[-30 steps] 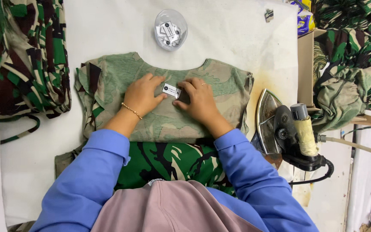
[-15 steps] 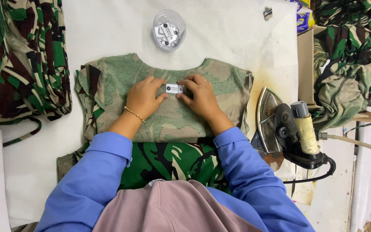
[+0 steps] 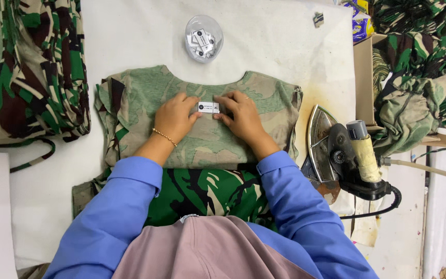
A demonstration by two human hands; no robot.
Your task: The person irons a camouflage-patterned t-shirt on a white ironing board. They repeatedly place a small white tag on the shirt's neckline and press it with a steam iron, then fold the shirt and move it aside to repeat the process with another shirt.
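The label (image 3: 208, 107) lay flat on the shirt (image 3: 202, 134), just below the middle of the far neckline, with the left hand (image 3: 174, 118) and right hand (image 3: 242, 118) at its two ends. Both sets of fingers were extended and pressing its short edges down (nothing was gripped), which suited the step: the label was best held square to the neckline and centred, the cloth beneath kept smooth. The iron (image 3: 344, 152) stood on its rest to the right, well apart.
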